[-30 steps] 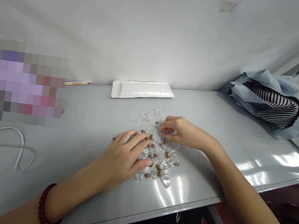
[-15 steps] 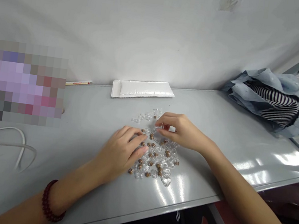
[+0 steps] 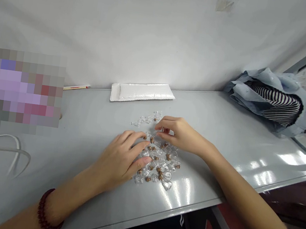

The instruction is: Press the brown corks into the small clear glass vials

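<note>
A pile of small clear glass bottles (image 3: 166, 175), several with brown cork stoppers, lies spread on the grey table (image 3: 88, 136). My left hand (image 3: 121, 155) rests at the pile's left side, fingers apart and thumb over the nearest bottles, gripping nothing. At the pile's far edge my right hand (image 3: 180, 133) pinches a small clear glass bottle (image 3: 161, 130) between thumb and fingers; the fingers partly hide it. Just behind the pile is a loose row of small clear pieces (image 3: 147, 119), with one brown cork among them.
A white padded envelope (image 3: 143, 92) lies against the wall. Back right is a bundle of light blue and striped cloth (image 3: 277, 101). White cables (image 3: 15, 145) curl at the left, and a pencil (image 3: 76, 88) lies by the wall. A blurred-out patch covers the far left.
My right hand has moved slightly down toward the pile, still pinching the bottle. My left thumb has shifted a little over the bottles. The whole view has shifted slightly.
</note>
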A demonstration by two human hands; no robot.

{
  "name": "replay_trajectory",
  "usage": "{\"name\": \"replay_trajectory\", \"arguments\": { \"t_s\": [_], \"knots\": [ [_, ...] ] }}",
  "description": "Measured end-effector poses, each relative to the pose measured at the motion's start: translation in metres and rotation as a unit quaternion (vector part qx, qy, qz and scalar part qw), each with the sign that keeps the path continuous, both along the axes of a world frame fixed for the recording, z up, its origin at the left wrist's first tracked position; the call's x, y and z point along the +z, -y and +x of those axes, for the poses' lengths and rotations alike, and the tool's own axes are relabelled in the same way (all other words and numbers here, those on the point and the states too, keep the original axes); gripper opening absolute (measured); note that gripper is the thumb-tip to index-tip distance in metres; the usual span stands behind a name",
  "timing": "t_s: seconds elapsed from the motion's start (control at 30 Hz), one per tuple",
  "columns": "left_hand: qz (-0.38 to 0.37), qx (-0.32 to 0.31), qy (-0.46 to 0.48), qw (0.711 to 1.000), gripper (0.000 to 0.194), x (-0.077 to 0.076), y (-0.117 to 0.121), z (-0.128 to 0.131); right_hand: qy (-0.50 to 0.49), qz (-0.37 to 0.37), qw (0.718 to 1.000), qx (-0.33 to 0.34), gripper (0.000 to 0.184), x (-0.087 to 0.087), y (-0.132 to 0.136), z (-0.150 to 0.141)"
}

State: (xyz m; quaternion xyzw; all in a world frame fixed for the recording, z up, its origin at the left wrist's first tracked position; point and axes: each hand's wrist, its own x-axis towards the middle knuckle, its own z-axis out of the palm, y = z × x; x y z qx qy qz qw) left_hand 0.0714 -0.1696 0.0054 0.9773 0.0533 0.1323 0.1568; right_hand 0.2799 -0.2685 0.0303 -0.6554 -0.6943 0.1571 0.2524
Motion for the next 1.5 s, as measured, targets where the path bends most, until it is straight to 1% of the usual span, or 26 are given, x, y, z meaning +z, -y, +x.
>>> {"name": "replay_trajectory", "arguments": {
  "t_s": [0.4, 0.57, 0.67, 0.77, 0.9, 1.0, 1.07, 1.13, 1.23, 1.3, 1.4, 1.5],
  "knots": [
    [0.025, 0.01, -0.03, 0.999, 0.053, -0.004, 0.001, 0.0, -0.004, -0.001, 1.0, 0.004, 0.014, -0.001, 0.0, -0.003],
    [0.006, 0.007, -0.035, 0.999, 0.053, -0.003, 0.0, 0.001, -0.011, 0.0, 1.0, 0.0, 0.014, 0.0, 0.0, -0.005],
    [-0.038, 0.014, -0.027, 0.999, 0.052, -0.002, 0.0, -0.001, -0.036, -0.002, 0.999, -0.009, 0.014, 0.0, 0.0, -0.007],
    [-0.112, 0.028, -0.025, 0.993, 0.055, 0.001, 0.0, -0.005, -0.074, -0.011, 0.997, -0.021, 0.014, -0.001, 0.0, -0.011],
    [-0.219, 0.039, -0.019, 0.975, 0.056, 0.006, 0.0, -0.01, -0.094, -0.007, 0.996, -0.012, 0.016, -0.002, -0.001, -0.017],
    [-0.29, 0.036, -0.002, 0.956, 0.057, 0.011, 0.0, -0.013, -0.128, 0.004, 0.991, -0.025, 0.016, -0.003, -0.001, -0.022],
    [-0.324, 0.03, 0.003, 0.946, 0.056, 0.014, 0.001, -0.015, -0.186, -0.003, 0.982, -0.034, 0.016, -0.004, -0.001, -0.026],
    [-0.339, 0.025, 0.006, 0.941, 0.055, 0.016, 0.002, -0.016, -0.262, -0.022, 0.964, -0.036, 0.017, -0.005, 0.0, -0.03],
    [-0.343, 0.021, 0.021, 0.939, 0.057, 0.015, 0.004, -0.016, -0.379, -0.052, 0.924, -0.021, 0.017, -0.007, 0.0, -0.036],
    [-0.349, 0.016, 0.038, 0.936, 0.057, 0.014, 0.004, -0.016, -0.439, -0.062, 0.896, -0.013, 0.016, -0.008, -0.001, -0.039],
    [-0.344, 0.003, 0.052, 0.938, 0.058, 0.012, 0.005, -0.016, -0.494, -0.068, 0.867, -0.017, 0.013, -0.006, -0.003, -0.041],
    [-0.316, -0.018, 0.057, 0.947, 0.061, 0.01, 0.005, -0.016, -0.522, -0.074, 0.849, -0.031, 0.013, -0.004, -0.005, -0.041]
  ]
}}
